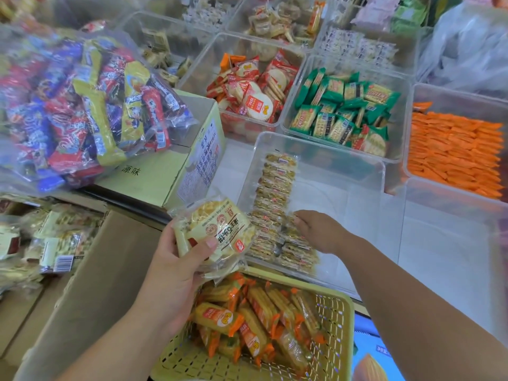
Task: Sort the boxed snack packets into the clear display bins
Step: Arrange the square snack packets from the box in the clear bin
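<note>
The left hand (176, 270) holds a small stack of pale yellow cracker packets (217, 232), thumb across the front of the top one and fingers wrapped behind, so its grip is closed on the stack. The stack sits just in front of the near left corner of a clear display bin (365, 166).

The right hand (321, 229) reaches into that bin, palm down. Its fingertips touch the packets at the near end of a row of matching cracker packets (277, 193) that stand on edge along the bin's left side. The fingers are loosely curled over the packets; whether that grip actually holds one cannot be told. The rest of the bin floor is bare.

Below the hands is a yellow-green plastic basket (338, 325) with orange-wrapped biscuit packets (247, 323) lying loose in it. To the left an open cardboard box (82, 284) holds more pale packets (44, 243). Behind it a closed green-printed carton (170, 171) carries a clear bag of mixed red, blue and yellow snacks (82, 105).

Further back, other clear bins hold red-wrapped round crackers (253, 89), green-wrapped crackers (343, 108) and neat rows of orange packets (453, 152).
</note>
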Demonstrator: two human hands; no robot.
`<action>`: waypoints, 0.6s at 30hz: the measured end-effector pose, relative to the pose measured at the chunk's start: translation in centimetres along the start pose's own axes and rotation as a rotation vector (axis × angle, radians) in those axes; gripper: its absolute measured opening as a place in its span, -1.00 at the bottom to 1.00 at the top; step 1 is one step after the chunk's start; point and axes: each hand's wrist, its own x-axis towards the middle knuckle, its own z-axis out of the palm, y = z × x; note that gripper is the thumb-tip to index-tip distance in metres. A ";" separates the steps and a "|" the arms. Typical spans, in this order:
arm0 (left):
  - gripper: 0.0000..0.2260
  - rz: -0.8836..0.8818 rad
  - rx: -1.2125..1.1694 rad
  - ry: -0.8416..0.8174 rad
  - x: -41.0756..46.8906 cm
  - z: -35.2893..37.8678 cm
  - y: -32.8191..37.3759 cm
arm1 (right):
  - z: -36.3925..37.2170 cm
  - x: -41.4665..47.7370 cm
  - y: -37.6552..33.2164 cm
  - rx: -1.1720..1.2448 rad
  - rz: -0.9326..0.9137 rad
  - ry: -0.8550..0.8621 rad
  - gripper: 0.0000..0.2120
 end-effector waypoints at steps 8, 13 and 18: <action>-0.52 -0.086 -0.092 -0.044 -0.5 0.5 0.6 | -0.5 -0.6 -1.2 -0.145 0.042 0.075 -0.65; -0.56 -0.139 -0.105 -0.075 -0.4 0.4 1.1 | -2.2 -3.4 -3.3 -0.010 -0.065 0.245 -0.45; -0.47 -0.194 -0.051 -0.126 -0.6 0.6 1.7 | -3.1 -9.9 -8.2 0.400 -0.510 0.296 -0.23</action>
